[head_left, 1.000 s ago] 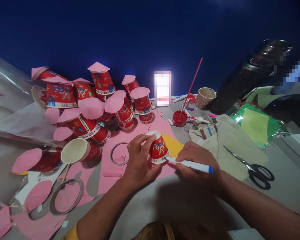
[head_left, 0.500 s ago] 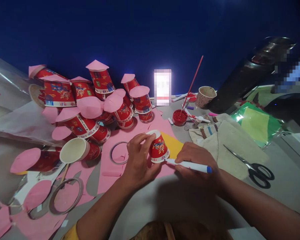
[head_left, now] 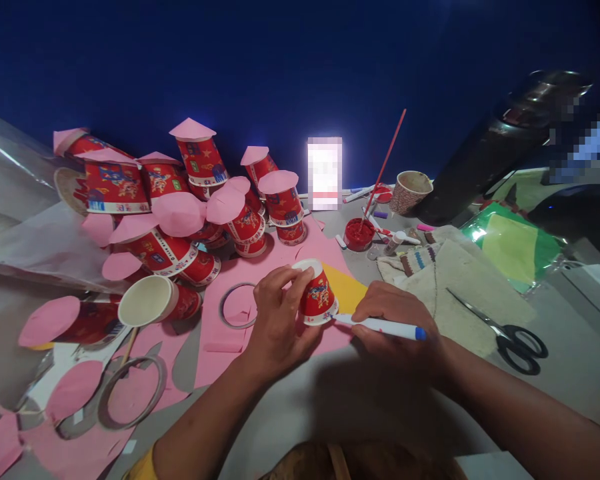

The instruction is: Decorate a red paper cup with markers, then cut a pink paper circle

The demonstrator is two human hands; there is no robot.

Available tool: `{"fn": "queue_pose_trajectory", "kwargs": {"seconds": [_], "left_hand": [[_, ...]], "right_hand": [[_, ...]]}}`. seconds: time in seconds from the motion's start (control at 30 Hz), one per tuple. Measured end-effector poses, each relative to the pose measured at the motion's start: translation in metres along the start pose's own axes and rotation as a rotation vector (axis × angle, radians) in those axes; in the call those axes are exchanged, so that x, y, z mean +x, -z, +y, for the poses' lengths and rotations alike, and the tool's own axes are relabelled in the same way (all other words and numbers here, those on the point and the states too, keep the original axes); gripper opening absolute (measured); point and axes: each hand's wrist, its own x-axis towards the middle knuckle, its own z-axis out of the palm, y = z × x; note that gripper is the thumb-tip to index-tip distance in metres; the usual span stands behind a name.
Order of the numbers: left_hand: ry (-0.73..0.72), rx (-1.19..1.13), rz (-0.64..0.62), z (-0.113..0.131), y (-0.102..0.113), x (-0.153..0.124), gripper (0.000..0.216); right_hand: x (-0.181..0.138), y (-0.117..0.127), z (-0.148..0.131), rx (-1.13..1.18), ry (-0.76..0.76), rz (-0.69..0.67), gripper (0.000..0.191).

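My left hand (head_left: 279, 320) is closed round the left side of a red printed paper cup (head_left: 319, 293), which stands upside down with its white rim low. In my right hand (head_left: 397, 320) is a white marker pen (head_left: 387, 327) with a blue end. The pen's tip touches or nearly touches the right side of the cup's rim; I cannot tell which. Pink paper (head_left: 275, 343) and a yellow sheet (head_left: 343, 287) lie under and behind the cup. Just left of my left hand rests a roll of tape (head_left: 221, 313).
Several red cups with pink paper cones (head_left: 195, 157) are piled at the back left. An open cup (head_left: 147, 303) and a larger tape roll (head_left: 160, 393) lie nearer. To the right are red paint (head_left: 359, 235) with a brush, a cloth (head_left: 460, 280) and scissors (head_left: 520, 350).
My right hand and the marker pen have shifted very slightly to the right along the cup's rim. My left hand and the cup stay nearly where they were.
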Motion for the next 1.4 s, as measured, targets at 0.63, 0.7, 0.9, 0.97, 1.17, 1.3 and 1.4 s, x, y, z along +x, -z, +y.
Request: {"fn": "queue_pose_trajectory", "kwargs": {"seconds": [0.63,0.7,0.9,0.97,1.17,1.3,1.4], "left_hand": [[0.019,-0.014,-0.017,-0.001,0.0,0.001,0.085],[0.022,-0.017,-0.016,-0.002,0.0,0.002,0.085],[0.043,-0.057,0.035,-0.001,0.003,0.005,0.079],[0.036,-0.084,0.023,0.0,0.004,0.006,0.078],[-0.022,-0.153,-0.076,0.005,0.007,0.004,0.082],[-0.002,-0.244,-0.15,0.006,0.012,0.002,0.096],[0.14,-0.406,-0.263,0.005,0.016,0.003,0.114]], "right_hand": [[0.002,0.002,-0.001,-0.01,-0.007,0.061,0.01],[0.002,0.003,0.0,-0.019,-0.006,0.075,0.013],[-0.003,0.002,0.011,-0.055,0.008,0.073,0.032],[-0.005,0.001,0.016,-0.064,-0.006,0.018,0.053],[-0.008,-0.003,0.025,-0.072,-0.038,-0.159,0.101],[-0.008,0.001,0.024,-0.024,-0.067,-0.173,0.1],[-0.005,0.008,0.024,0.038,-0.138,-0.147,0.1]]}}
